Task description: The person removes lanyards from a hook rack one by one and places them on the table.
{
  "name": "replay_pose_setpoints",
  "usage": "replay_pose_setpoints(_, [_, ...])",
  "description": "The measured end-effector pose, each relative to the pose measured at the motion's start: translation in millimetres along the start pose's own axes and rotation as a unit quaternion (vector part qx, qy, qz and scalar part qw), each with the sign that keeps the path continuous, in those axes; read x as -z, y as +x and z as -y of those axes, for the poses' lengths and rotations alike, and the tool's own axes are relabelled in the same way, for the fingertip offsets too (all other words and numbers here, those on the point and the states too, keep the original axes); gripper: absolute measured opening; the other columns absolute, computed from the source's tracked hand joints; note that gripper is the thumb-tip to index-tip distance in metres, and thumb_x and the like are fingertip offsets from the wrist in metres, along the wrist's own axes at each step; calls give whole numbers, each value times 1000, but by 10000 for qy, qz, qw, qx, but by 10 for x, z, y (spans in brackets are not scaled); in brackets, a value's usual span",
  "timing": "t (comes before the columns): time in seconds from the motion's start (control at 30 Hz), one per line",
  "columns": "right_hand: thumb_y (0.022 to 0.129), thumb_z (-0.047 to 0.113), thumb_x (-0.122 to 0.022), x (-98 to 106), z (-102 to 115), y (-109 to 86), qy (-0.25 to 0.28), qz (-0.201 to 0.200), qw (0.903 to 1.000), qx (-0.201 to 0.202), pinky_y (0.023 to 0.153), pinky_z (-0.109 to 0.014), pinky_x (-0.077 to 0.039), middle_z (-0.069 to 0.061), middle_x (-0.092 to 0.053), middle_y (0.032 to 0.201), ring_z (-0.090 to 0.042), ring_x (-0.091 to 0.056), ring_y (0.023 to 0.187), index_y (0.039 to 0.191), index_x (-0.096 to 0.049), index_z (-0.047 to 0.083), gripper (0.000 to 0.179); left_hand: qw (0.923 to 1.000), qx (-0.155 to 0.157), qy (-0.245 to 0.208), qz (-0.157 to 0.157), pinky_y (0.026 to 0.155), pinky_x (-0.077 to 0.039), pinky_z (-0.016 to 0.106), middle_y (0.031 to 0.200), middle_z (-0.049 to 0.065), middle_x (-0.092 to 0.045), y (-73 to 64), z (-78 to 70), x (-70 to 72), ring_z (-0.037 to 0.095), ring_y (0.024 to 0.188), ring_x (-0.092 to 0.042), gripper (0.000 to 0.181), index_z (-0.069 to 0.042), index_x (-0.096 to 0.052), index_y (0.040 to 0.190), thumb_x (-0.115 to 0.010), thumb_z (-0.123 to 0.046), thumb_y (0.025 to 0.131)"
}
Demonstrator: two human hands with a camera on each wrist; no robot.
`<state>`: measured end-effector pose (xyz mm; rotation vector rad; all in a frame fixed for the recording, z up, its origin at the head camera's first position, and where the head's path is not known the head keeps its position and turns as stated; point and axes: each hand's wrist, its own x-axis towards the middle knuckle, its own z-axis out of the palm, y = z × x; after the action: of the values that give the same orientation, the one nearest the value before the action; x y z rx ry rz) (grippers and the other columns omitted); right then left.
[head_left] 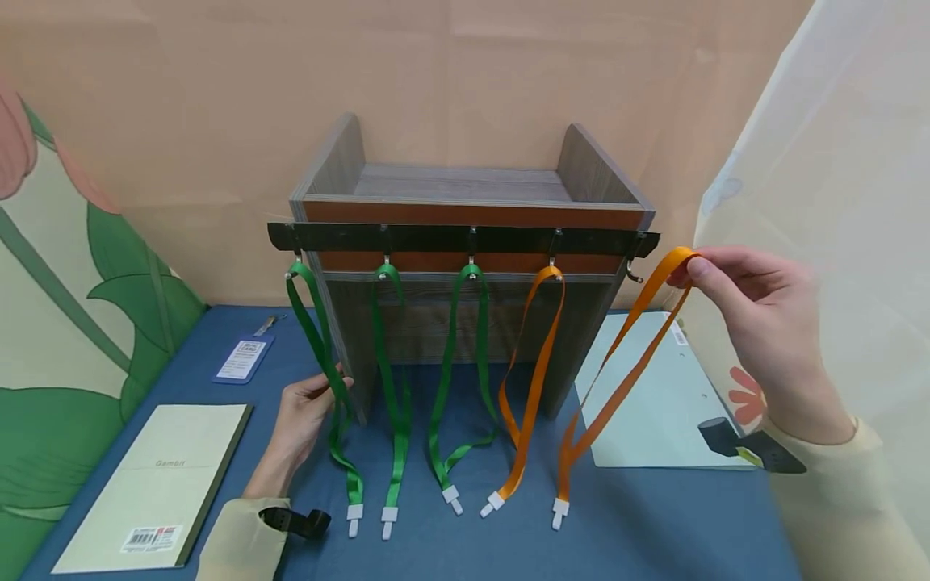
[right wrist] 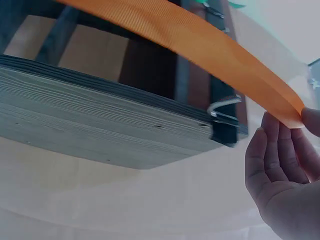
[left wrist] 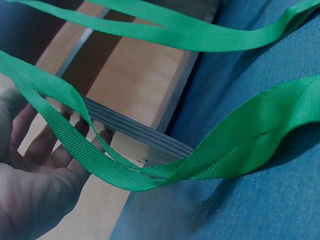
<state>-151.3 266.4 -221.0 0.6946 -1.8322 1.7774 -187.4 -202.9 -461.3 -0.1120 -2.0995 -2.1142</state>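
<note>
My right hand point(head_left: 773, 323) pinches the top of an orange lanyard point(head_left: 616, 395) between thumb and fingers, to the right of the rack. The lanyard's white clip dangles over the table. Close by, the bare end hook point(right wrist: 222, 106) sticks out from the black hook rail point(head_left: 436, 237). Another orange lanyard point(head_left: 541, 379) hangs on the neighbouring hook, and three green lanyards point(head_left: 393, 403) hang farther left. My left hand point(head_left: 301, 420) is low at the wooden shelf's left side, fingers extended behind the leftmost green lanyard point(left wrist: 112, 172), fingertips right at the panel edge point(left wrist: 135, 127).
The grey wooden shelf point(head_left: 465, 181) stands on a blue-covered table point(head_left: 654, 532) against a draped backdrop. A notebook point(head_left: 156, 484) and a blue badge holder point(head_left: 244, 359) lie on the left. A pale flat board point(head_left: 654, 420) lies on the right, under my right arm.
</note>
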Motion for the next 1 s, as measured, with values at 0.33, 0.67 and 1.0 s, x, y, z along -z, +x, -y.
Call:
replay_pose_setpoints(0.33, [84, -17, -61, 91, 192, 99, 356, -324, 9984, 294, 82, -29, -49, -24, -67, 83, -28, -64, 72, 99, -56, -29, 20, 10000, -42, 65, -8, 80, -45, 23, 115, -7, -63, 14, 11, -17, 17, 104, -49, 35, 10, -63, 117, -65, -16, 93])
replay_pose_setpoints(0.67, [82, -19, -61, 187, 266, 228, 886, -552, 9929, 577, 79, -31, -50, -26, -65, 79, -31, -60, 69, 95, -52, -33, 21, 9999, -11, 152, 10, 84, -45, 22, 122, -2, -60, 7, 9, -8, 16, 115, -47, 36, 12, -62, 116, -65, -16, 93])
replay_pose_setpoints(1.0, [82, -18, -63, 300, 211, 372, 1105, -778, 9894, 526, 76, -32, -51, -28, -65, 81, -33, -60, 69, 97, -52, -32, 23, 9996, 74, 265, 15, 83, -46, 22, 125, 0, -58, -11, 12, 7, 19, 119, -47, 38, 13, -61, 117, -64, -17, 93])
